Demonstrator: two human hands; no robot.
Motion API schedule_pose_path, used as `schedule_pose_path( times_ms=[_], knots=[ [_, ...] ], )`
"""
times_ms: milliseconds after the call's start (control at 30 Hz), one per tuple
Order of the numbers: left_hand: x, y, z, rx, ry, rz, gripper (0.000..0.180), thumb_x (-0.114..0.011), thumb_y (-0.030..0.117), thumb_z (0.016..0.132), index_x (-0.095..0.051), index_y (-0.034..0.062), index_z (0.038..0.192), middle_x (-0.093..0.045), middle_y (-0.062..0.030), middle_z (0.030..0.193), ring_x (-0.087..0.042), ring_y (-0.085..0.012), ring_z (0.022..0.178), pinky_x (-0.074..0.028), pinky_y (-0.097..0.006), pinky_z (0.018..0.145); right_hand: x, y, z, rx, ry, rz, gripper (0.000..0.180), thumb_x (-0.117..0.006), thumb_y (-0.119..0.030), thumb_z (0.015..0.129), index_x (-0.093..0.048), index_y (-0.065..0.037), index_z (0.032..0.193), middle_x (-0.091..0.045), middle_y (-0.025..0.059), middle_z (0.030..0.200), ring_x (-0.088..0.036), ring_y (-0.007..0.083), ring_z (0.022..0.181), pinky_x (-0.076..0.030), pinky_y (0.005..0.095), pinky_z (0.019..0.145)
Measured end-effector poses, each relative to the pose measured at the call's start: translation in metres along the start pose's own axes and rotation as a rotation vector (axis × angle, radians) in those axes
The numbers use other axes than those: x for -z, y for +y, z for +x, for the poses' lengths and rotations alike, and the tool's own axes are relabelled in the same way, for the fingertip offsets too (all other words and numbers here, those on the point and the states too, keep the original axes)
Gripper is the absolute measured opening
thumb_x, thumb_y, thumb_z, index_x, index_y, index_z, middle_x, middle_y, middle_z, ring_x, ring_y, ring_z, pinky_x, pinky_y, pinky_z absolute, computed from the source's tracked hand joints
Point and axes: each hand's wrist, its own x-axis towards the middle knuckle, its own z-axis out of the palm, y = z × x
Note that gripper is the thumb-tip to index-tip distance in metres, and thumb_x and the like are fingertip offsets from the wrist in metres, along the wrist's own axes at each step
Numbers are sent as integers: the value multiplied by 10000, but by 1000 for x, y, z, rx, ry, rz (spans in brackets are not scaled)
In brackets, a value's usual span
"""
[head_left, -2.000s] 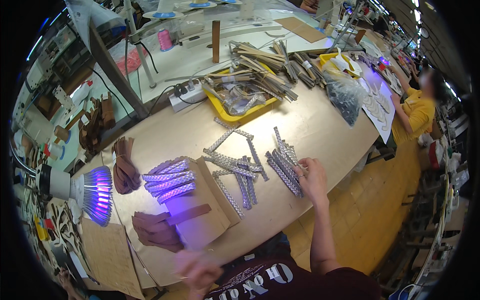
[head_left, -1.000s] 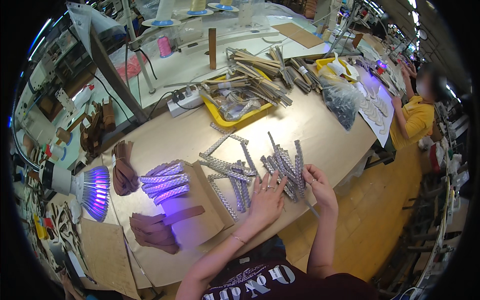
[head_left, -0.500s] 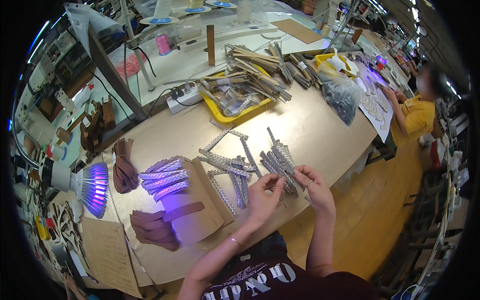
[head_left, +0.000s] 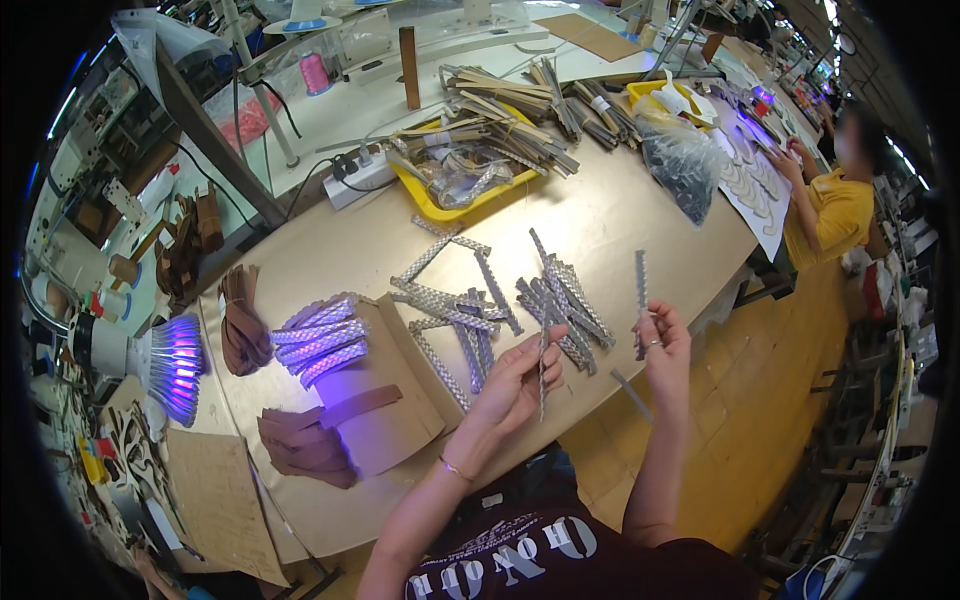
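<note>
Upright between the closed fingers of my right hand [head_left: 666, 345] is a narrow grey strip [head_left: 641, 275] with a toothed edge. My left hand [head_left: 515, 382] pinches a second thin grey strip [head_left: 544, 345], seen nearly edge-on. The hands are apart, near the table's front edge. Just beyond them lies a pile of grey-and-white braided strips [head_left: 568, 290]. More braided strips [head_left: 432, 300] lie loosely to the left of it. A bundle of braided strips [head_left: 330, 340] rests on a bent cardboard piece [head_left: 405, 370], under a violet light.
Brown strap bundles [head_left: 300, 450] lie at the left, beside a lit lamp [head_left: 175, 368]. A yellow tray [head_left: 445, 213] with strips and a power strip [head_left: 350, 183] stand farther back. A plastic bag [head_left: 685, 175] is at the right, near a person in yellow [head_left: 840, 215]. One grey strip [head_left: 632, 393] juts past the table edge.
My hands have drawn apart from close together, the right one moving right and up. A strip now shows plainly in each hand. The view has shifted slightly.
</note>
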Motion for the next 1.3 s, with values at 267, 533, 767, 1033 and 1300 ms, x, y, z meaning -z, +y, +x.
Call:
schedule_pose_path(
  times_ms=[267, 533, 767, 1033, 1300],
  knots=[
    [-7, -7, -48, 107, -81, -468, 419, -363, 241, 1062, -400, -3, 1401, -376, 19, 755, -362, -79, 604, -331, -232, 585, -30, 29, 6, 496, 177, -796, 270, -614, -190, 948, -590, -8, 1147, -608, 87, 928, -575, 159, 823, -456, 288, 694],
    [-7, -11, -66, 154, -83, -571, 428, -326, 249, 1069, -390, -4, 1409, -398, 14, 723, -367, -73, 554, -336, -224, 576, -42, -9, -17, 64, -336, -80, 267, -626, -198, 957, -640, -12, 1148, -630, 29, 954, -578, 119, 869, -474, 268, 736],
    [-5, -16, -80, 266, -105, -542, 435, -323, 228, 1061, -372, -5, 1425, -487, 6, 663, -409, -68, 486, -336, -218, 492, -59, -29, -36, -159, -803, 181, 249, -656, -121, 933, -657, 19, 1139, -666, 33, 898, -595, 72, 810, -474, 225, 730],
    [-5, -3, -99, 288, -153, -578, 501, -268, 258, 1068, -257, -2, 1496, -635, -71, 788, -559, -116, 553, -445, -236, 498, -73, -39, -39, -31, -506, -67, 145, -681, -69, 895, -710, 35, 992, -654, 8, 760, -594, 63, 684, -446, 203, 595],
    [-12, 23, -146, 232, -52, -537, 506, -321, 265, 1069, -274, -28, 1478, -679, -137, 910, -699, -180, 738, -563, -274, 601, -86, -59, -45, -26, -435, -8, 152, -698, -69, 882, -706, 38, 989, -663, 28, 765, -580, 53, 680, -433, 193, 600]
  ],
)
